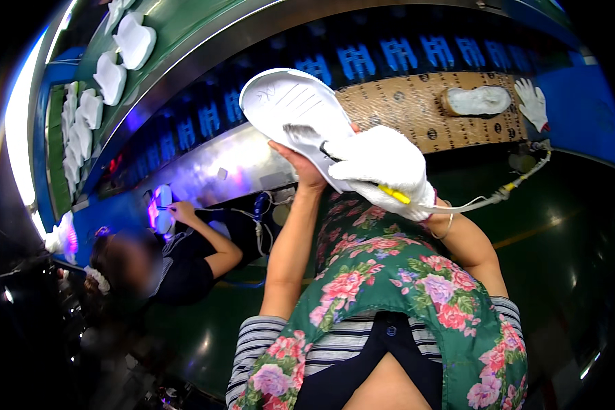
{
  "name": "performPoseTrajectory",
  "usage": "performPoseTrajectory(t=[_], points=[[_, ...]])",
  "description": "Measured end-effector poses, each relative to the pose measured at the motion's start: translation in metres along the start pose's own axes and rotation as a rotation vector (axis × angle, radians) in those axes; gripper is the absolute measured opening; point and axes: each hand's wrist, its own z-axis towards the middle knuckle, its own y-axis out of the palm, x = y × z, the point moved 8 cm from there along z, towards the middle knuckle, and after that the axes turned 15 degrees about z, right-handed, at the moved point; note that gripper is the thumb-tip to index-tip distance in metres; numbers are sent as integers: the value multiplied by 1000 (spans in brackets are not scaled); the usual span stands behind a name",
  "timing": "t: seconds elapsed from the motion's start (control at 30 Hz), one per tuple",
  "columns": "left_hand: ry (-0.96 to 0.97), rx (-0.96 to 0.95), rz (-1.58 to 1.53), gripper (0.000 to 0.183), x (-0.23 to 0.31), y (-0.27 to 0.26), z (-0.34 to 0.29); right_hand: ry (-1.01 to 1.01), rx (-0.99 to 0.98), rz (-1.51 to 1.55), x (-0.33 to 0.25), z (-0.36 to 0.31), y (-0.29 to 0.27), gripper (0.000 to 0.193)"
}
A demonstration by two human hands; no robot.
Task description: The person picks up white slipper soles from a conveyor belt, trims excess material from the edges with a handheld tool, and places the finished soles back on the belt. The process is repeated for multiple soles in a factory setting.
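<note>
A white shoe sole (292, 102) is held up in front of me, tilted, its grooved inner face toward me. My left hand (306, 167) is bare and grips the sole from below and behind, along its lower edge. On my right hand (381, 164) is a thick white glove, closed round a brush (301, 132) whose bristles lie against the sole's inner face. The glove hides most of the brush handle. A yellow connector (393, 194) and a pale hose (495, 196) run out from beneath the glove to the right.
Another sole (477, 100) lies on a cardboard sheet (417, 113), beside a white glove (530, 102). Several white soles (135, 42) rest on the green belt (178, 19) at upper left. Blue brackets (398, 53) line the bench's back. A co-worker's hand (182, 212) works at left.
</note>
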Motion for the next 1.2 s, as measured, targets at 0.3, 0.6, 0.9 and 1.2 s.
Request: performPoseTrajectory(t=[0.3,0.6,0.9,1.2], points=[[-8,-24,-32,139,-1,2,12,50,-1,45,4,-4,6,23],[21,-25,-119,131,18,2,17,7,-87,-90,7,-18,19,36],[50,-162,-262,127,35,9,24,24,-63,-1,1,-19,27,25],[3,-152,-321,121,34,-6,26,21,-162,-43,2,-28,35,28]])
